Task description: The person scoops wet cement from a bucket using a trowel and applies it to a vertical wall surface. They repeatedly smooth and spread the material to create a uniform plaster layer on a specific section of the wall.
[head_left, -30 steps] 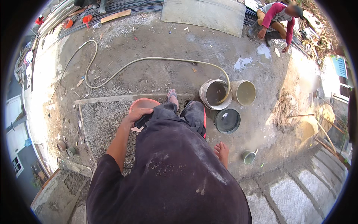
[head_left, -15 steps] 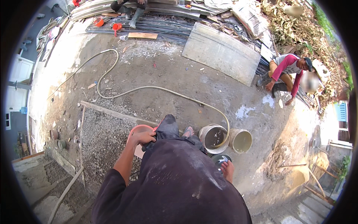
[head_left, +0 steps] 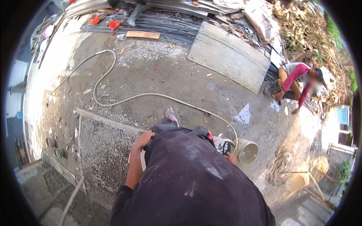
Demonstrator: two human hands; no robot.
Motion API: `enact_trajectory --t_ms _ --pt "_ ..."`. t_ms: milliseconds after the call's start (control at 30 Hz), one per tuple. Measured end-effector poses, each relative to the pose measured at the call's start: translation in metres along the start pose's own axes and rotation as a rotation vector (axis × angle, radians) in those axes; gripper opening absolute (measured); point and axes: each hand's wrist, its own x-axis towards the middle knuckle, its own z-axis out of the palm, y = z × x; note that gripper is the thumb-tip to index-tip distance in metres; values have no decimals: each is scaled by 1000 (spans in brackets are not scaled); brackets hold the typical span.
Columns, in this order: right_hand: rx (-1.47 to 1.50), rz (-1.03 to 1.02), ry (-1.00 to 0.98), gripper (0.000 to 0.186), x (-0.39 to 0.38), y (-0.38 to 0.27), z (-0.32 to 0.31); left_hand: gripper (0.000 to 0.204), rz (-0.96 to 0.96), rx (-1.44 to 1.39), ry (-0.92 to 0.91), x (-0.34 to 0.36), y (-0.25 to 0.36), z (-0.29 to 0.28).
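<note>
My left hand (head_left: 144, 139) rests against the dark trousers at my bent left knee, its fingers partly in view and lying on the cloth. Just below it, a small part of a pale object (head_left: 143, 160) shows beside my leg. On the right, my right hand (head_left: 230, 158) is closed at the near rim of a whitish bucket (head_left: 218, 140). A dark container (head_left: 226, 148) is in that hand, down inside the bucket; its shape is mostly hidden. A second pale bucket (head_left: 249, 152) with greyish liquid stands just to the right.
A hose (head_left: 151, 94) winds across the ground to the buckets. Gravel (head_left: 102, 147) lies left behind a wooden board (head_left: 109, 121). Farther off are a grey sheet (head_left: 228, 56), steel rods (head_left: 169, 28) and a crouching person (head_left: 292, 79). Another person's boots (head_left: 134, 15) show at the top.
My right hand has moved forward, taking the dark container into the whitish bucket. My left hand has shifted slightly, and the pink basin beside it is now hidden. My body has leaned and turned.
</note>
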Motion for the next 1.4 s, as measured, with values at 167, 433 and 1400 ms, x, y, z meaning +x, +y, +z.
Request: enact_trajectory --t_ms 167,433,1400 --pt "-74 -10 91 55 -46 -55 137 54 15 58 109 26 -23 -94" --pt "228 237 570 37 -111 -2 97 67 -270 341 427 86 73 -129" --pt "-841 -455 -120 56 27 -753 677 75 -324 -415 394 214 252 -336"
